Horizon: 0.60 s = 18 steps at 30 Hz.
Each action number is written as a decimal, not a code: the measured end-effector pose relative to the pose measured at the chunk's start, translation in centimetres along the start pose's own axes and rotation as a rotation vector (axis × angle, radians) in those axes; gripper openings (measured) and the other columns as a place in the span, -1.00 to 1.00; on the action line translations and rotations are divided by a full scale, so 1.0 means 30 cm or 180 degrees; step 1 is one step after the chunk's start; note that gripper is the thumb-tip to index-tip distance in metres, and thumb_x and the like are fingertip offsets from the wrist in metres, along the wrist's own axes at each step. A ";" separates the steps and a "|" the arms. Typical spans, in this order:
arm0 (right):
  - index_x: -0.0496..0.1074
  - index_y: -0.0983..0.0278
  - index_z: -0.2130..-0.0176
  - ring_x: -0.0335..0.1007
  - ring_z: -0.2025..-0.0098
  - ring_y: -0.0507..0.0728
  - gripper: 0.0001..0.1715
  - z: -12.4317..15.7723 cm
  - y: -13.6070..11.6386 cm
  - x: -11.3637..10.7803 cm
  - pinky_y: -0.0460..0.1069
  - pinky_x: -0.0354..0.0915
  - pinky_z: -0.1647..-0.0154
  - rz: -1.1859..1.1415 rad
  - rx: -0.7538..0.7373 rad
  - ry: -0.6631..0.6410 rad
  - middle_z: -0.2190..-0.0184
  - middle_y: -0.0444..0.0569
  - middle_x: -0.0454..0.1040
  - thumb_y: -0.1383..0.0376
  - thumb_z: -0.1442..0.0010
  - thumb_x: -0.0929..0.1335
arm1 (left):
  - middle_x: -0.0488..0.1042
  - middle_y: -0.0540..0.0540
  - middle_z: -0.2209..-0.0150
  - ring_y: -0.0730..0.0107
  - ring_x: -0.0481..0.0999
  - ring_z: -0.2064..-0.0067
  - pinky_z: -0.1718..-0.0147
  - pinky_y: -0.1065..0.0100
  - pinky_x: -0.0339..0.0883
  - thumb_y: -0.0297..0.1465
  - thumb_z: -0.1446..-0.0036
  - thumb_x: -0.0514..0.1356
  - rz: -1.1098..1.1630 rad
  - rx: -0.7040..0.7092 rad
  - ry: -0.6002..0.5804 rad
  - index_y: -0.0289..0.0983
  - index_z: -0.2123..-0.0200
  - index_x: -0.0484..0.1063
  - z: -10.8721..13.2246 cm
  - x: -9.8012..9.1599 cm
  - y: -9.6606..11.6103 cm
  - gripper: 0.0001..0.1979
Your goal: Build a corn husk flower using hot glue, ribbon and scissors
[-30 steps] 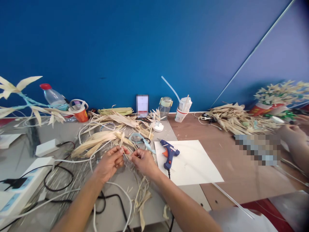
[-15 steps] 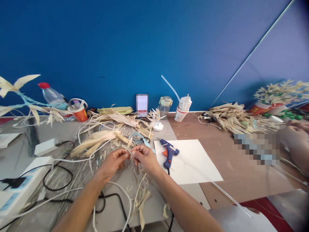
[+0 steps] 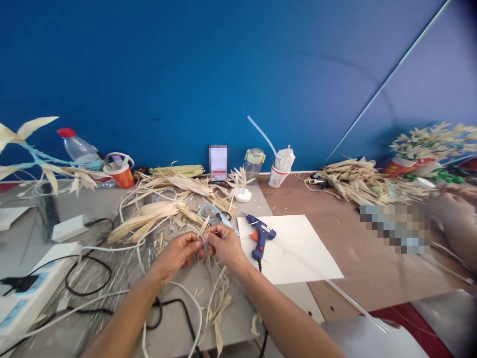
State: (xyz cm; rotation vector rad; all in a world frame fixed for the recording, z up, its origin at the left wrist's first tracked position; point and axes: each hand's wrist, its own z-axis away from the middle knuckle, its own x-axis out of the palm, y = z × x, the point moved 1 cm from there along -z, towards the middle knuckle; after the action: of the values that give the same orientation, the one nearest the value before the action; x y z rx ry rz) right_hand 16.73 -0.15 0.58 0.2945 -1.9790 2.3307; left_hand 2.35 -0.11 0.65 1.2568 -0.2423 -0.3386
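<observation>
My left hand [image 3: 183, 251] and my right hand [image 3: 222, 242] meet over the grey table, fingertips pinched together. Between them they hold a small pale piece of corn husk [image 3: 203, 226], its pointed tip sticking up; the rest of it is hidden by the fingers. Just beyond lies a bundle of dried corn husks [image 3: 149, 219]. To the right of my right hand a blue glue gun [image 3: 262, 236] rests on a white sheet of paper [image 3: 298, 253]. Torn husk strips [image 3: 219, 308] lie below my hands.
White and black cables loop around a power strip [image 3: 33, 283] at left. A red paper cup [image 3: 121, 174], a phone [image 3: 218, 163], a jar [image 3: 254, 164] and a white cup [image 3: 279, 175] stand by the wall. Another person's hand [image 3: 452, 214] is at far right, near more husks [image 3: 357, 181].
My hands have drawn slightly closer together, and the husk tip leans more to the right. The view has shifted a little; the glue gun and paper stay put.
</observation>
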 end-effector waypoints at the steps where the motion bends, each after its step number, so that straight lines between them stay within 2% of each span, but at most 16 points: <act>1: 0.33 0.29 0.49 0.09 0.75 -0.07 -0.91 -0.002 0.001 -0.002 -0.15 0.02 0.70 -0.0006 -0.0007 0.0025 0.81 -0.28 0.24 0.29 0.04 0.31 | 0.40 0.03 0.54 0.61 0.08 0.66 0.65 0.44 -0.15 -0.16 0.03 0.22 -0.0017 -0.0004 0.0007 -0.30 0.48 0.35 0.000 0.000 0.000 -0.70; 8: 0.32 0.29 0.48 0.12 0.75 -0.06 -0.86 -0.010 0.010 -0.002 -0.15 0.04 0.67 -0.0317 0.0006 0.0008 0.81 -0.26 0.26 0.25 0.07 0.33 | 0.36 0.04 0.57 0.61 0.07 0.66 0.66 0.44 -0.18 -0.16 0.07 0.24 -0.0012 -0.0098 0.0022 -0.30 0.51 0.35 -0.002 -0.003 0.002 -0.69; 13: 0.32 0.28 0.45 0.12 0.70 -0.07 -0.78 -0.007 0.007 -0.007 -0.14 0.10 0.61 -0.0754 -0.0012 0.0087 0.73 -0.26 0.26 0.17 0.03 0.34 | 0.33 0.06 0.61 0.62 0.07 0.66 0.65 0.45 -0.16 -0.15 0.10 0.27 0.0124 -0.0056 0.0284 -0.31 0.52 0.33 -0.004 -0.006 0.011 -0.67; 18: 0.38 0.31 0.46 0.06 0.68 -0.09 -0.84 0.001 0.013 0.001 -0.16 -0.02 0.66 -0.0223 0.0193 -0.0161 0.72 -0.27 0.23 0.25 0.08 0.37 | 0.31 0.06 0.62 0.59 0.11 0.64 0.64 0.44 -0.10 -0.15 0.10 0.27 0.0097 0.0007 0.0334 -0.31 0.54 0.33 -0.003 -0.011 0.010 -0.66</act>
State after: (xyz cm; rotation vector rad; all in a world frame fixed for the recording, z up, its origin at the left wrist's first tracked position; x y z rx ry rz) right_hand 16.65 -0.23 0.21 0.4238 -1.8893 2.3655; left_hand 2.12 0.17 0.92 1.2678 -0.1720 -0.2454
